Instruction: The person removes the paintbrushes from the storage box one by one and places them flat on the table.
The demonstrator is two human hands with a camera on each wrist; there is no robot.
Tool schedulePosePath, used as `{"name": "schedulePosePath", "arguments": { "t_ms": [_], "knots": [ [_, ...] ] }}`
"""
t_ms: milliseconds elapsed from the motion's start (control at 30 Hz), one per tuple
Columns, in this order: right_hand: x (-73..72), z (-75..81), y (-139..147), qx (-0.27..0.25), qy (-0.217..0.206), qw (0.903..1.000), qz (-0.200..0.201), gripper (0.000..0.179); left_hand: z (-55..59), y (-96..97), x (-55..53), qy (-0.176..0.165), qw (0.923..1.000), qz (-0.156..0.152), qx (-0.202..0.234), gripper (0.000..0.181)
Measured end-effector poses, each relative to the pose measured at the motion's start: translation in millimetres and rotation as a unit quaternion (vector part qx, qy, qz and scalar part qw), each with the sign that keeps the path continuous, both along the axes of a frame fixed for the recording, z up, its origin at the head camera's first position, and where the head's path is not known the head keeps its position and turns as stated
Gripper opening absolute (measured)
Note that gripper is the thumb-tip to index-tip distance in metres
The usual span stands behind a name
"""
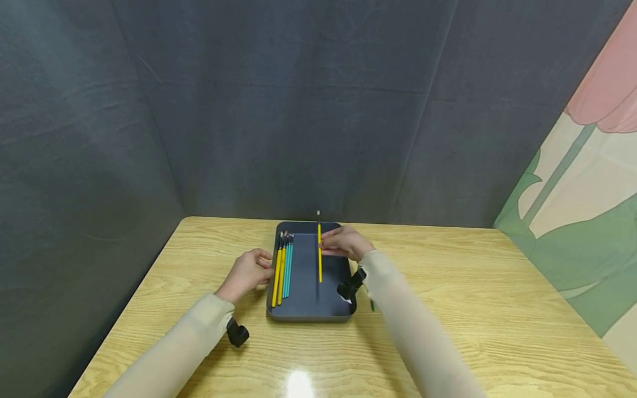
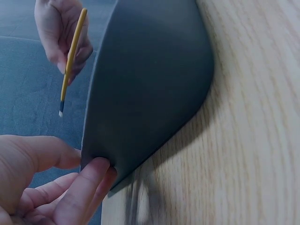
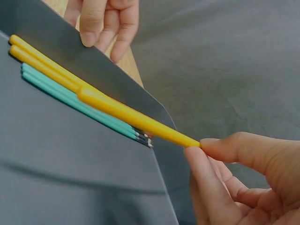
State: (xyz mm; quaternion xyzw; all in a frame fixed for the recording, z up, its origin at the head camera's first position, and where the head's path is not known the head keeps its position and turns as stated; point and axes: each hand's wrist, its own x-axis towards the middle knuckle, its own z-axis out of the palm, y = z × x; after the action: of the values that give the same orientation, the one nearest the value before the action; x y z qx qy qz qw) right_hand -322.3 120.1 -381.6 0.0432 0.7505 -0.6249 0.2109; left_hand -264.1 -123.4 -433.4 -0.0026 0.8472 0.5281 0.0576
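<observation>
On the table stands a dark grey tray (image 1: 304, 310). My left hand (image 1: 247, 272) pinches its left wall, the thumb at the rim (image 2: 82, 154) and the fingers against the outside. My right hand (image 1: 346, 243) holds a yellow paintbrush (image 1: 320, 268) between thumb and fingertips above the tray, bristles pointing away from me. Along the tray's left side lie two yellow paintbrushes (image 1: 275, 282) and, beside them, teal paintbrushes (image 3: 75, 99), all with bristles toward the far end. The held brush crosses in front of them in the right wrist view.
A small green thing (image 1: 372, 305) lies just right of the tray, partly hidden by my right forearm. The wooden table (image 1: 448, 271) extends to both sides. A dark curtain (image 1: 298, 110) hangs behind it, with a flower-patterned surface (image 1: 587, 221) at the right.
</observation>
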Motion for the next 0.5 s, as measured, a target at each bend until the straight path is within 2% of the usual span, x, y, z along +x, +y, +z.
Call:
{"name": "schedulePosePath", "arguments": {
  "t_ms": [500],
  "knots": [
    [8.4, 3.0, 51, -0.027, 0.011, 0.9995, 0.011, 0.04, 0.9, 0.1, 0.7, -0.002, 1.0, 0.005, -0.001, 0.034]
  ]
}}
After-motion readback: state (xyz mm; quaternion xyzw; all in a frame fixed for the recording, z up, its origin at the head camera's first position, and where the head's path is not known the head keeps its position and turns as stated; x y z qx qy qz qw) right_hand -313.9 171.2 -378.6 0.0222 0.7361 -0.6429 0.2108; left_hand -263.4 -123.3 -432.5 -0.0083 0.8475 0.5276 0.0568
